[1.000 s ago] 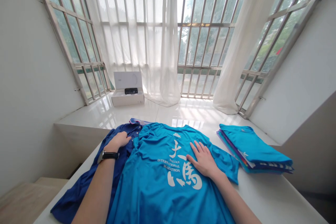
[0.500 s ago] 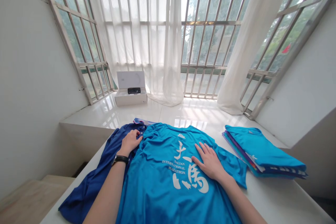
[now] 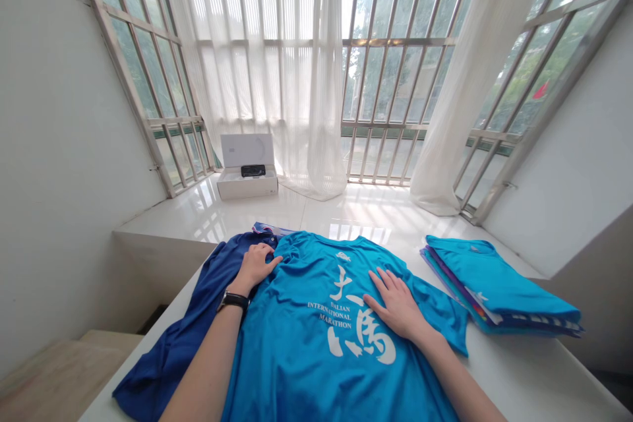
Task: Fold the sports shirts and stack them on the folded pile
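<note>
left hand [image 3: 253,268] on navy polo shirt [image 3: 202,290], fingers loosely together | right hand [image 3: 398,308] flat on blue marathon T-shirt [image 3: 291,343], fingers apart

A: What colour is the T-shirt [image 3: 291,369]?
B: Bright blue, with white lettering [image 3: 329,306] and large white brushstroke characters [image 3: 361,336] on the front.
A: And the shirt [image 3: 188,323] beneath it?
B: Dark navy, with a collar [image 3: 264,229] showing pale and purple trim.
A: The folded pile [image 3: 494,290]?
B: Bright blue on top, with purple and navy edges below.
A: The box [image 3: 247,184]?
B: White, holding a black gadget [image 3: 252,171]. The curtains [image 3: 316,66] are white too.
</note>
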### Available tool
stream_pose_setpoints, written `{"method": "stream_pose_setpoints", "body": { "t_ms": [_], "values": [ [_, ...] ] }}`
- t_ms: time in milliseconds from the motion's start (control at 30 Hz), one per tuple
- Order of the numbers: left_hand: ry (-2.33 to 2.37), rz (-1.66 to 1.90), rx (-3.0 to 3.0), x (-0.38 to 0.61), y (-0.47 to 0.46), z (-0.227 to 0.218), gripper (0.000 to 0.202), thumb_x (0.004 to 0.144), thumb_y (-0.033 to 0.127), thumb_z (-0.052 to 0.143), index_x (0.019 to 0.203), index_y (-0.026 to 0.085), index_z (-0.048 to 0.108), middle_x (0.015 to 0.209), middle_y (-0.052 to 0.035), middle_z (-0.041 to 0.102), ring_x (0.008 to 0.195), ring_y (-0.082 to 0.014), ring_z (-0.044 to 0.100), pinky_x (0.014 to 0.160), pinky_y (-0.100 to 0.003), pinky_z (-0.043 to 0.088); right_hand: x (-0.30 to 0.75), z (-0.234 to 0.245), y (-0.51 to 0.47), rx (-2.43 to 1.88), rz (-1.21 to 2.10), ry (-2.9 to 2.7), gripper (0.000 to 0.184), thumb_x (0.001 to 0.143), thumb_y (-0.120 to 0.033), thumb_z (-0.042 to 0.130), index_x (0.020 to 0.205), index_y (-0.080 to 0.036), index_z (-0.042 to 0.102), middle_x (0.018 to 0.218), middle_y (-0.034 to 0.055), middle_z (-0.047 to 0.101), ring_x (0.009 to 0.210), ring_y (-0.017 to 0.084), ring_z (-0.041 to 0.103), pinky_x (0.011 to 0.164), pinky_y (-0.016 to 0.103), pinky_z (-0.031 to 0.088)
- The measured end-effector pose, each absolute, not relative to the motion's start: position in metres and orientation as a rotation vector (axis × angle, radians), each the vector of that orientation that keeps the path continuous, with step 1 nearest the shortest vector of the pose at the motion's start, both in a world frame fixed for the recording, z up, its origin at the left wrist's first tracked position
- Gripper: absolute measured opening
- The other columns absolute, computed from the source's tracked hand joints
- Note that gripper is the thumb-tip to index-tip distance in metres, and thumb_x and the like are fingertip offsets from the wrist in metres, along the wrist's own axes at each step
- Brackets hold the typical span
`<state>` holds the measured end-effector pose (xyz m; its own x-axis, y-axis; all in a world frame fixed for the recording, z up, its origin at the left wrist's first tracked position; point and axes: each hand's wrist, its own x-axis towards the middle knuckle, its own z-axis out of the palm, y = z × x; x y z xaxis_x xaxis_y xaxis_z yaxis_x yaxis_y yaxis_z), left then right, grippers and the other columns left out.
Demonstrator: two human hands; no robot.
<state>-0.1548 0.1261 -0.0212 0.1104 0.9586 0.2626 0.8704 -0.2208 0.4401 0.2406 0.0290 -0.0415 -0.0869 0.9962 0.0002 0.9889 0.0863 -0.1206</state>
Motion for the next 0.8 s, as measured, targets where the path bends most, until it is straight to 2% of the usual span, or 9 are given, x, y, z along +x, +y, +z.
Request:
{"method": "stream_pose_setpoints", "body": {
  "t_ms": [100, 233, 367, 467, 600, 733, 800],
  "values": [
    [1.685, 0.982, 2.082, -0.154, 0.13, -0.023, 0.026, 0.082, 0.046, 0.06, 0.081, 0.02, 0.065, 0.094, -0.0079, 0.07, 0.094, -0.027, 0.061, 0.086, -0.037, 0.045, 0.241, -0.043, 0.03, -2.063, 0.125, -2.259, 0.075, 0.094, -0.07, 0.033, 0.154, -0.026, 0.036, 0.162, 0.0057, 0.03, 0.15, 0.031, 0.022, 0.122, 0.051, 0.019],
    [1.42, 1.249, 1.665, -0.151, 0.133, -0.018, 0.036, 0.079, 0.056, 0.06, 0.083, 0.02, 0.061, 0.077, -0.0028, 0.066, 0.075, -0.0207, 0.062, 0.073, -0.032, 0.048, 0.243, -0.046, 0.031, -2.058, 0.122, -2.261, 0.075, 0.093, -0.07, 0.032, 0.154, -0.026, 0.036, 0.162, 0.0052, 0.03, 0.15, 0.031, 0.021, 0.122, 0.051, 0.018],
    [1.323, 1.32, 1.294, -0.15, 0.133, -0.013, 0.053, 0.071, 0.064, 0.067, 0.096, 0.018, 0.061, 0.076, -0.0009, 0.066, 0.074, -0.0201, 0.063, 0.07, -0.031, 0.05, 0.243, -0.046, 0.031, -2.065, 0.122, -2.26, 0.075, 0.093, -0.07, 0.032, 0.154, -0.027, 0.036, 0.162, 0.005, 0.03, 0.15, 0.03, 0.021, 0.122, 0.051, 0.018],
    [1.396, 1.333, 1.214, -0.154, 0.132, -0.009, 0.057, 0.067, 0.067, 0.069, 0.094, 0.017, 0.063, 0.08, -0.0022, 0.067, 0.078, -0.0212, 0.063, 0.074, -0.032, 0.051, 0.243, -0.046, 0.031, -2.061, 0.127, -2.262, 0.075, 0.093, -0.07, 0.032, 0.154, -0.027, 0.036, 0.162, 0.0052, 0.03, 0.15, 0.03, 0.022, 0.122, 0.051, 0.019],
    [1.425, 1.167, 1.218, -0.161, 0.125, 0.0, 0.055, 0.066, 0.063, 0.073, 0.095, 0.017, 0.063, 0.085, -0.0051, 0.07, 0.083, -0.0236, 0.066, 0.076, -0.034, 0.052, 0.243, -0.045, 0.031, -2.065, 0.131, -2.259, 0.075, 0.094, -0.07, 0.032, 0.154, -0.026, 0.036, 0.163, 0.0056, 0.03, 0.15, 0.03, 0.022, 0.122, 0.051, 0.018],
    [1.331, 0.863, 1.378, -0.166, 0.115, 0.008, 0.06, 0.057, 0.046, 0.086, 0.105, 0.019, 0.064, 0.093, -0.0077, 0.072, 0.087, -0.0272, 0.068, 0.075, -0.036, 0.053, 0.244, -0.045, 0.03, -2.06, 0.14, -2.26, 0.076, 0.093, -0.071, 0.031, 0.154, -0.026, 0.035, 0.163, 0.0055, 0.029, 0.15, 0.03, 0.021, 0.122, 0.051, 0.018],
    [1.372, 0.803, 1.562, -0.165, 0.113, 0.008, 0.053, 0.051, 0.038, 0.088, 0.096, 0.019, 0.068, 0.092, -0.0074, 0.071, 0.09, -0.0283, 0.067, 0.078, -0.035, 0.052, 0.244, -0.046, 0.03, -2.057, 0.138, -2.256, 0.076, 0.093, -0.071, 0.031, 0.154, -0.026, 0.035, 0.163, 0.0058, 0.029, 0.15, 0.03, 0.022, 0.122, 0.051, 0.019]
  ]
}}
